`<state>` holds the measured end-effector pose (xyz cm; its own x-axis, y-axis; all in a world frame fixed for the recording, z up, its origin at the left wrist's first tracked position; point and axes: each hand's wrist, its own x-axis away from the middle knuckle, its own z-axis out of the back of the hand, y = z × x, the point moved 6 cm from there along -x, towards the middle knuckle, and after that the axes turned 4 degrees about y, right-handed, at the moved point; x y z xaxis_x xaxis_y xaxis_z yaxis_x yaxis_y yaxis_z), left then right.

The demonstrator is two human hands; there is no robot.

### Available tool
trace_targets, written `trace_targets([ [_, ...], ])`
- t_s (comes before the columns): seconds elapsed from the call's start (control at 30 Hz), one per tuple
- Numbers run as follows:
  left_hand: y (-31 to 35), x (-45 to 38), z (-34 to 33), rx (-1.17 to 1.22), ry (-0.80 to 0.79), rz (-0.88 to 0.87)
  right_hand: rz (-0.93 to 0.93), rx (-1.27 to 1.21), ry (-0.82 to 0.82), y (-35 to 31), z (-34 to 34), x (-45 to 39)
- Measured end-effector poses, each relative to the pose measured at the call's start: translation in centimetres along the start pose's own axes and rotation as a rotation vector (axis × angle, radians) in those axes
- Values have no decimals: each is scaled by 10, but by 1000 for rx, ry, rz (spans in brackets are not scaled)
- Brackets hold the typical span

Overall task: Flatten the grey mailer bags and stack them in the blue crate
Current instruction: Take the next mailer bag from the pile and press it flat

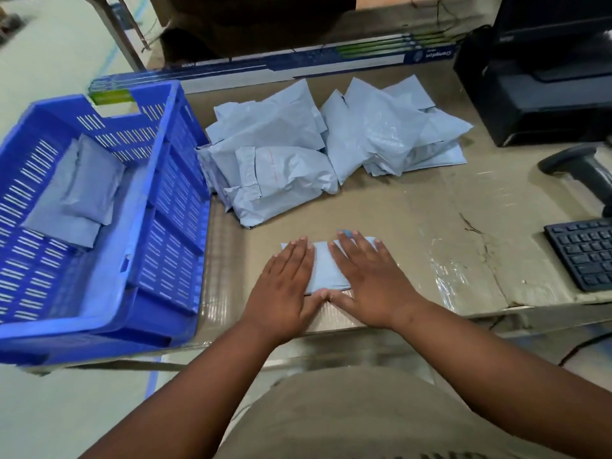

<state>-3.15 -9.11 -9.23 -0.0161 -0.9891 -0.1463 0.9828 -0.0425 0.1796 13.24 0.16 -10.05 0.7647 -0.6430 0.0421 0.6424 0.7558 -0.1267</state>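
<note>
A grey mailer bag [323, 266] lies flat on the cardboard-covered table near its front edge. My left hand [284, 289] presses on its left half with straight fingers, and my right hand [371, 279] presses on its right half the same way; the thumbs nearly meet at the bag's near edge. A heap of several crumpled grey mailer bags [318, 147] sits farther back at the centre. The blue crate [178, 226] stands at the left, with flattened grey bags [76, 193] lying in it.
A black keyboard [586, 253] and a handheld scanner [583, 170] are at the right edge, with a black printer [543, 81] behind them. A long blue and white box [281, 66] runs along the back of the table.
</note>
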Motion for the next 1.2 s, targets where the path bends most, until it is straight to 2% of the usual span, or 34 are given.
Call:
trace_targets([
  [0.27,-38,28,12,-86,-158,180,-134,-9,-53,58,4,26],
  [0.33,-34,25,31,8,-92,222,-185,-51,-42,66,11,31],
  [0.4,-20,12,51,60,40,210,-193,-84,6,62,22,29],
  [0.5,9,-21,56,123,128,124,-71,-91,84,29,38,5],
  [0.6,37,-47,32,213,49,27,86,-152,33,-13,26,-17],
  [0.67,42,-49,12,206,-6,-4,135,-99,-13,-26,7,-21],
  [0.73,41,-43,4,105,15,-54,124,-39,-11,-23,-3,-19],
  [0.87,24,-34,2,37,10,-73,111,-108,16,-17,3,-17],
  [1.1,-27,-2,1,7,-125,28,-51,-12,8,32,1,1],
  [1.2,-32,-7,16,83,-190,71,-82,-14,-6,49,1,12],
])
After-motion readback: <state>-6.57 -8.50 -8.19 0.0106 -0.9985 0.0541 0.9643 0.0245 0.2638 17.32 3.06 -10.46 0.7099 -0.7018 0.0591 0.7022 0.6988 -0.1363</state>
